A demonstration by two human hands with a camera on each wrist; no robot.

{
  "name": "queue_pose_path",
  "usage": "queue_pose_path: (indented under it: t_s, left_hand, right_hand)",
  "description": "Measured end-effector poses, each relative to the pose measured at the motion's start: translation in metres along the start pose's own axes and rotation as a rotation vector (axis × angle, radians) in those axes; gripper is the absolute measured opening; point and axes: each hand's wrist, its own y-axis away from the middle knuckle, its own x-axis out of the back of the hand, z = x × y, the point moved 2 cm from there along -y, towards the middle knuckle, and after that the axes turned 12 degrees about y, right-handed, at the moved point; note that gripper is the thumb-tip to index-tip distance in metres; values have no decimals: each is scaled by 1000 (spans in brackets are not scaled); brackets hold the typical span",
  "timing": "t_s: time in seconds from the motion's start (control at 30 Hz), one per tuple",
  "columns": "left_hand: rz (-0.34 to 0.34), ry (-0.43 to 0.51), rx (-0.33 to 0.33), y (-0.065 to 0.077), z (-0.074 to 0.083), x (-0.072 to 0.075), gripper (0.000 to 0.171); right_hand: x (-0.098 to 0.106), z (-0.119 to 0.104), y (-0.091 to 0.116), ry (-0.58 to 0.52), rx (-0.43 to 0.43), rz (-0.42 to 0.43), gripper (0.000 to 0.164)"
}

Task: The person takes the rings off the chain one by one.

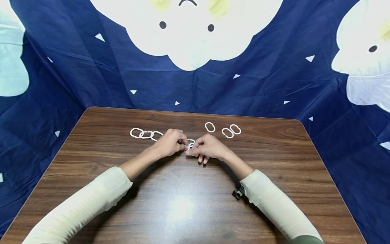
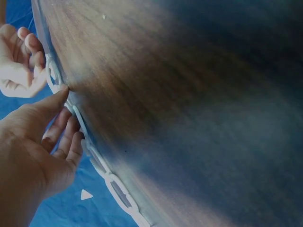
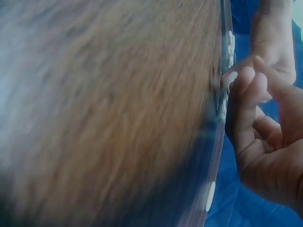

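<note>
The chain (image 1: 146, 138) of white oval links lies on the counter (image 1: 76, 162), partly hidden by the left hand (image 1: 170, 143), whose nearly closed thumb and finger pinch a link near its right end. The right hand (image 1: 210, 147) grips there too, fingertips together. Beyond the chain's right end lie three loose links (image 1: 232, 130).

- A dark brown wood-grain desk (image 1: 189, 179) with rounded far corners fills the lower middle.
- Creased navy fabric (image 1: 146, 88) hangs behind it and along both sides.
- A large white cloud (image 1: 189, 44) with black dots and yellow patches is printed at top centre; parts of others show at the left and right edges.
- Small white triangles (image 1: 310, 58) dot the cloth.
- A bright glare (image 1: 181, 205) shines on the desktop's near half.
</note>
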Motion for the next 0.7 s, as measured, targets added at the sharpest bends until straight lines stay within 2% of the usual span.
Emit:
queue_pose_path:
  t_s: [0.17, 0.4, 0.7]
  left_hand:
    - [6, -9, -13, 0, 0, 0, 16]
    - [7, -2, -13, 1, 0, 0, 17]
    - [4, 0, 0, 0, -1, -1, 19]
  right_hand:
    - [-4, -2, -5, 1, -24, 35, 38]
    - [-6, -2, -6, -21, -39, 23, 28]
    - [-7, -2, -8, -28, -38, -4, 27]
